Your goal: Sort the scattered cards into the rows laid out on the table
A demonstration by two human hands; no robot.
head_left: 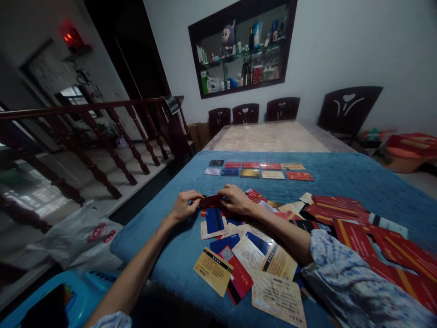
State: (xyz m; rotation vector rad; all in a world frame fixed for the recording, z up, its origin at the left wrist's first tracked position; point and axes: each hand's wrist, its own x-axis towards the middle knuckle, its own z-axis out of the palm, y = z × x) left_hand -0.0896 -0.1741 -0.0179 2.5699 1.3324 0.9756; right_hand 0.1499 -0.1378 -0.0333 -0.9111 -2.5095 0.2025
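Note:
My left hand [185, 205] and my right hand [236, 198] pinch the two ends of a dark red card [210, 200] just above the blue cloth [177, 255]. Both hands have fingers closed on it. Under and behind my right forearm lies a loose pile of cards [246, 255], red, blue, yellow and beige. Further away, two neat rows of cards [259, 170] lie flat on the cloth.
Red envelopes or card sleeves [362, 228] spread over the right side of the cloth. Beyond it is a bare marble tabletop [269, 136] with dark chairs [282, 108]. A wooden stair railing [102, 136] runs on the left, with a white plastic bag [78, 237] and blue stool [68, 291] below.

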